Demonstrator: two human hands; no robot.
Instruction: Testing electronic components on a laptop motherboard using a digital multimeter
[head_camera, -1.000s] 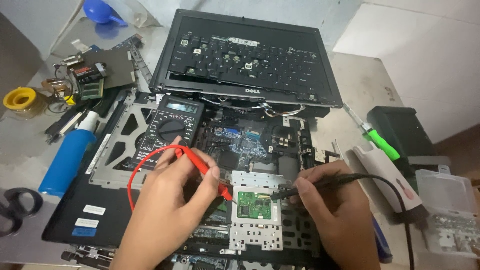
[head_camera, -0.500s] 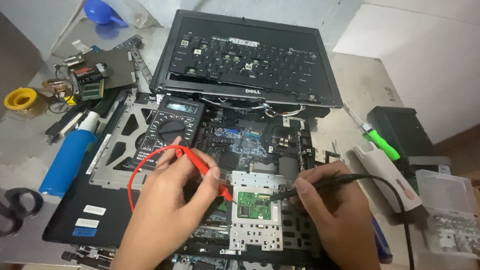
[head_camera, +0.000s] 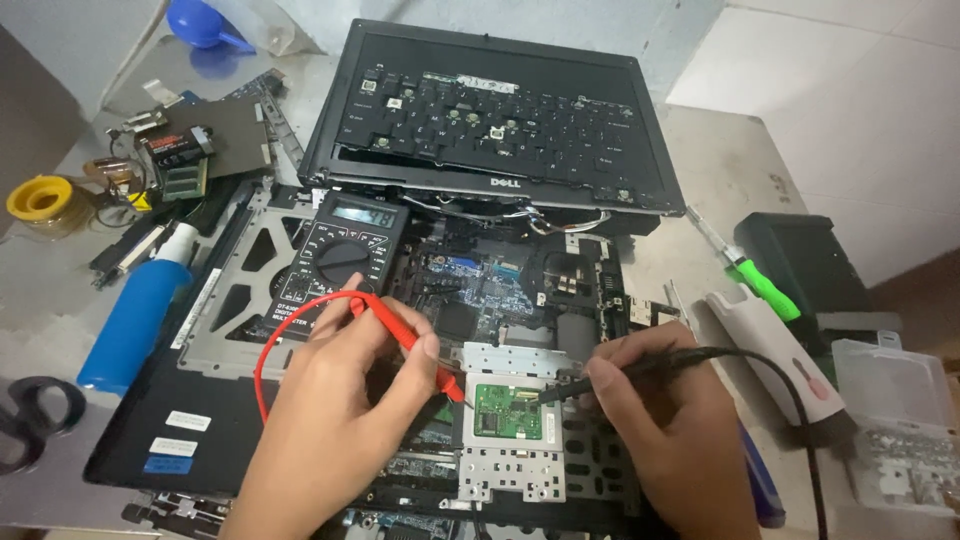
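Observation:
An opened laptop lies on the bench with its keyboard panel propped at the back. My left hand pinches a red multimeter probe, its tip at the left edge of a small green circuit board. From the other side, my right hand holds a black probe with its tip on the board's right edge. A black multimeter rests on the laptop chassis just beyond my left hand, its red lead looping round.
A blue cylinder, a yellow tape roll and loose parts lie at the left. Scissors sit at the left edge. A green-handled screwdriver, a white tool and a clear screw box lie at the right.

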